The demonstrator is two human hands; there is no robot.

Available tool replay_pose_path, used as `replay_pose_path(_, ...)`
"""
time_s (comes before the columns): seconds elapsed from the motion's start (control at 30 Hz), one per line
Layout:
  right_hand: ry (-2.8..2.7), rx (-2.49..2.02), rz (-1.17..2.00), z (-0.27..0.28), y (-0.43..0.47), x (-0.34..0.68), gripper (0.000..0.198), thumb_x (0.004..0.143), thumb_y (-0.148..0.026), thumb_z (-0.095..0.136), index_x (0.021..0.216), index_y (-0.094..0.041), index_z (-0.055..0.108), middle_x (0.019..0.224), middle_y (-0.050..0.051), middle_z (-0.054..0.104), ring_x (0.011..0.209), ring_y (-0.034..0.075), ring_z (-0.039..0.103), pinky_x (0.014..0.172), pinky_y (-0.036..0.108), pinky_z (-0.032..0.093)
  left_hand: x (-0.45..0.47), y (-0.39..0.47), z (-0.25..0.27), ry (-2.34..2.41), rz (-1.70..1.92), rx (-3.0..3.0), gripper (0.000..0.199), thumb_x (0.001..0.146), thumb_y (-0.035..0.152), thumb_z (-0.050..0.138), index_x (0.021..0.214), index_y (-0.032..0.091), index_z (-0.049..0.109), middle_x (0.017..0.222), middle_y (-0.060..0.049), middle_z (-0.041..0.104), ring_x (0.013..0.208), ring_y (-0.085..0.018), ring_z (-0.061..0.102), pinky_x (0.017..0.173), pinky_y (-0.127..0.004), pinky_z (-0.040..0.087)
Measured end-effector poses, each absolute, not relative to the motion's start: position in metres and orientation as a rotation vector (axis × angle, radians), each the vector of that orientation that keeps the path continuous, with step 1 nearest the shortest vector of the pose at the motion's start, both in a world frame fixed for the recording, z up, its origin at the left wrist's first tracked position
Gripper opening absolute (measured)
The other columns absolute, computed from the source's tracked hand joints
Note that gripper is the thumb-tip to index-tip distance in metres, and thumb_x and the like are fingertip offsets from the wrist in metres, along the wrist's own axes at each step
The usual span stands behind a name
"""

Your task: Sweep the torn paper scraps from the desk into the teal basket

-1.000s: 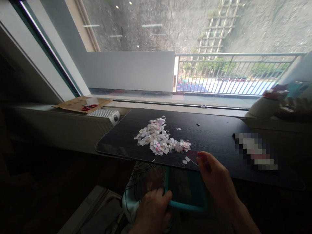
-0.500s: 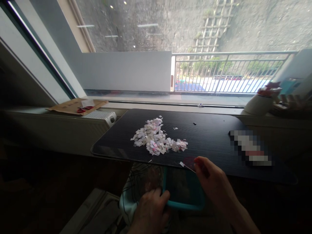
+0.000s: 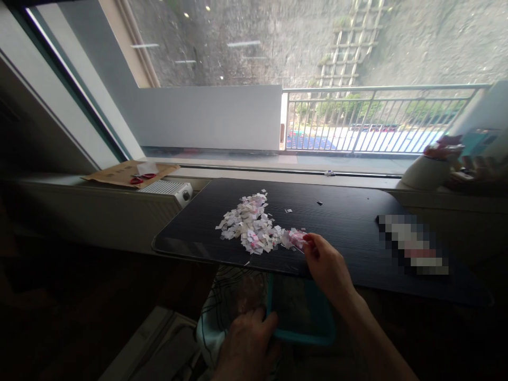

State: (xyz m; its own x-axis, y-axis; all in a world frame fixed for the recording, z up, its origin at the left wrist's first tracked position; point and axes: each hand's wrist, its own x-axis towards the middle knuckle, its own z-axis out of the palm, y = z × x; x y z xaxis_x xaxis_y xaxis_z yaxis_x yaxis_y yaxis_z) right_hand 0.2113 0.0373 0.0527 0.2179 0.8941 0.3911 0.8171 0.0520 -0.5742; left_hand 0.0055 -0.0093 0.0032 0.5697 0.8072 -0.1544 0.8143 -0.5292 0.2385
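Note:
A heap of small white and pink paper scraps (image 3: pixel 254 225) lies on the black tabletop (image 3: pixel 341 227). My right hand (image 3: pixel 327 264) is closed at the right end of the heap. Pinched between its fingertips is a thin see-through pinkish piece (image 3: pixel 297 238), which reaches over the nearest scraps; its exact kind I cannot make out. Below the table's front edge is a teal plastic container (image 3: pixel 307 336), its inside dim. My left hand (image 3: pixel 250 333) grips the container's left rim, with the thumb at the edge.
Red-handled scissors (image 3: pixel 143 179) lie on a brown paper envelope (image 3: pixel 115 172) on the sill at left, beside a white radiator (image 3: pixel 169 189). A blurred-out flat item (image 3: pixel 413 243) rests on the table's right. A white pot (image 3: pixel 424 172) stands by the window. A few stray scraps (image 3: pixel 288 210) lie behind the heap.
My right hand has moved forward and left from the table's front edge to the heap's right end, carrying the see-through piece. My left hand has stayed at the container.

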Motion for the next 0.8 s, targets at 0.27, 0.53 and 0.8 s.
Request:
replay_pose_path(0.27, -1.618, -1.757, 0.219, 0.054, 0.024, 0.202, 0.027, 0.086, -0.032, 0.044, 0.104, -0.020, 0.060, 0.088, 0.005, 0.067, 0.069, 0.016, 0.061, 0.061, 0.024, 0.045, 0.007, -0.009, 0.008, 1.313, -0.018, 2.511, 0.015, 0.075, 0.018, 0.055, 0.089, 0.024, 0.054, 0.089, -0.002, 0.058, 0.080, -0.022, 0.055, 0.068, -0.030, 0.041)
replay_pose_path(0.53, -1.655, -1.728, 0.237, 0.057, 0.027, 0.190, 0.024, 0.086, -0.030, 0.043, 0.102, -0.021, 0.059, 0.086, 0.004, 0.066, 0.067, 0.016, 0.059, 0.061, 0.025, 0.043, 0.005, -0.012, 0.004, 1.310, 0.040, 2.505, 0.015, 0.075, 0.018, 0.055, 0.089, 0.025, 0.054, 0.088, -0.001, 0.057, 0.081, -0.021, 0.055, 0.069, -0.030, 0.040)
replay_pose_path(0.8, -1.662, -1.680, 0.322, 0.058, 0.023, 0.186, 0.023, 0.086, -0.030, 0.044, 0.101, -0.022, 0.059, 0.085, 0.003, 0.066, 0.067, 0.015, 0.059, 0.062, 0.024, 0.043, 0.006, -0.012, 0.010, 1.292, 0.006, 2.489, 0.016, 0.076, 0.018, 0.055, 0.090, 0.025, 0.054, 0.088, -0.001, 0.057, 0.082, -0.022, 0.055, 0.069, -0.031, 0.041)
